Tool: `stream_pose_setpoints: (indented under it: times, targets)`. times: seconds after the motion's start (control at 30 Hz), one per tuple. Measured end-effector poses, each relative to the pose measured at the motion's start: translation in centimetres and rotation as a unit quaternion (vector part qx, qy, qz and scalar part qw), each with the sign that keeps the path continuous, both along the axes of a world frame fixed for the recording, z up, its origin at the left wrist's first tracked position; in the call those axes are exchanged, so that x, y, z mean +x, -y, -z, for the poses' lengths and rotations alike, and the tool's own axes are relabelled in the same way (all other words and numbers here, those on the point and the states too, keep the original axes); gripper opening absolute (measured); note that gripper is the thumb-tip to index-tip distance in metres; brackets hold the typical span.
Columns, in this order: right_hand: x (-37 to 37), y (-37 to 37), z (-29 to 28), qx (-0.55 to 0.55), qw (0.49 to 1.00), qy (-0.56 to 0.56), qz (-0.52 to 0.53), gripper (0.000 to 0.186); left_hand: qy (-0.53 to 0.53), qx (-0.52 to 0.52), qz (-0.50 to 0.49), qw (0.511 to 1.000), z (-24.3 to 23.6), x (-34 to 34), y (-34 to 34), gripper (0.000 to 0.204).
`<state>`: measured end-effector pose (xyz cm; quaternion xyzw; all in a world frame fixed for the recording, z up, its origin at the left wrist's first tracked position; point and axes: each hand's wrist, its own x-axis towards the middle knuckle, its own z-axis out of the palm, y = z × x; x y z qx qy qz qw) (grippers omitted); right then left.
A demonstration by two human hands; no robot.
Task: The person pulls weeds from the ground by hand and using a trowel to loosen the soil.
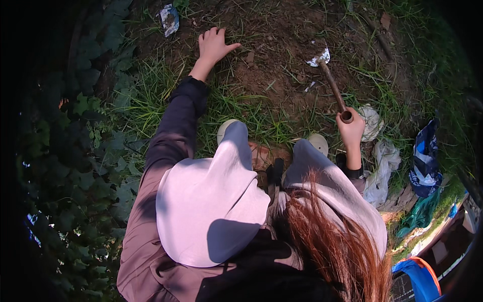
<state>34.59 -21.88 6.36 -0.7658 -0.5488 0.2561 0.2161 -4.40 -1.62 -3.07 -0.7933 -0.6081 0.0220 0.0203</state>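
My right hand is closed round a digging tool with a brown, hollow tube handle. The handle's open end faces up at my fingers, and its other end slants away to the bare soil. A bright, dirt-speckled piece lies at that far end; whether it is the tool's blade or scrap, I cannot tell. Out to the far left, my left hand holds nothing, thumb and fingers apart, over the soil and grass. Beyond it lies a blue and white wrapper scrap.
Grass tufts ring the soil, and leafy ivy fills the left side. Around my right forearm lie a crumpled clear plastic bag, a dark blue and white package and green cloth-like material. A stick lies far right.
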Motion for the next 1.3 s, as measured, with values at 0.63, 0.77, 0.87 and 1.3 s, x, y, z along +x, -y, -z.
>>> stream_pose_setpoints:
  times: [0.63,0.77,0.87,1.3]
  targets:
    - [-0.5,0.3,0.2,0.014,1.0,-0.004,0.01,0.026,0.049,0.087,-0.081,0.992,0.8,-1.0,0.5,0.023]
    - [-0.3,0.3,0.2,0.01,1.0,-0.014,0.015,0.025,0.101,0.105,-0.088,0.985,0.2,-0.6,0.8,0.013]
    - [-0.2,0.3,0.2,0.012,1.0,-0.009,0.01,0.025,0.15,0.131,-0.086,0.976,-0.5,-0.4,0.2,0.013]
    - [-0.4,0.1,-0.6,-0.029,0.999,-0.011,0.009,0.024,0.019,-0.096,-0.056,0.994,-0.1,3.0,-4.6,0.075]
